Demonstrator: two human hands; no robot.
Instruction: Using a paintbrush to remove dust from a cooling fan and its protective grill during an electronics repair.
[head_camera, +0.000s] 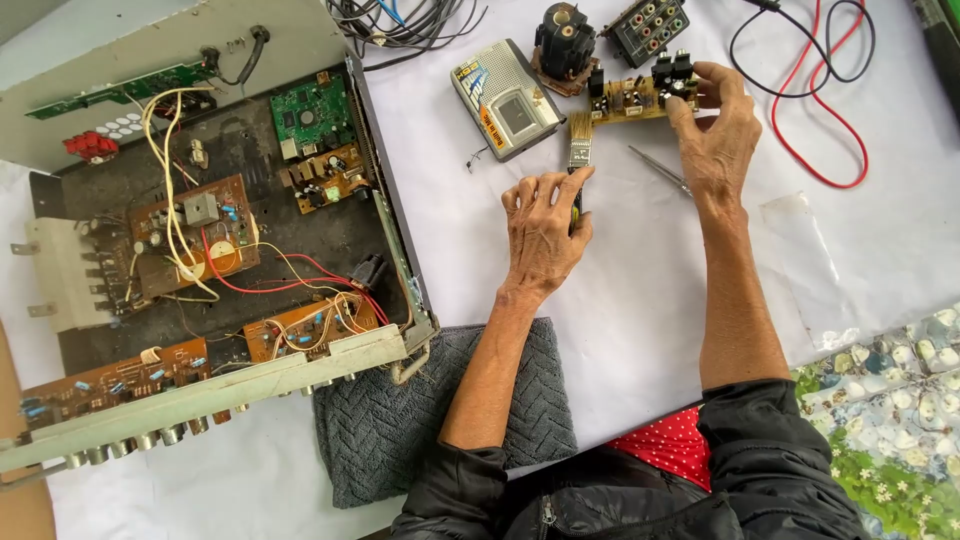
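My left hand (543, 228) grips the handle of a small paintbrush (579, 140), its pale bristles pointing away from me toward a small tan circuit board (632, 98). My right hand (712, 128) holds that board by its right end, where black connector blocks sit on it. The board lies on the white table cover (620, 300), just beyond the brush tip. A thin metal tool (660, 168) lies between my two hands.
An opened amplifier chassis (220, 240) with several circuit boards and wires fills the left. A grey folded towel (400, 420) lies near me. A small silver radio (505, 98), a black transformer part (563, 42), a jack panel (648, 28) and red and black leads (820, 90) lie beyond.
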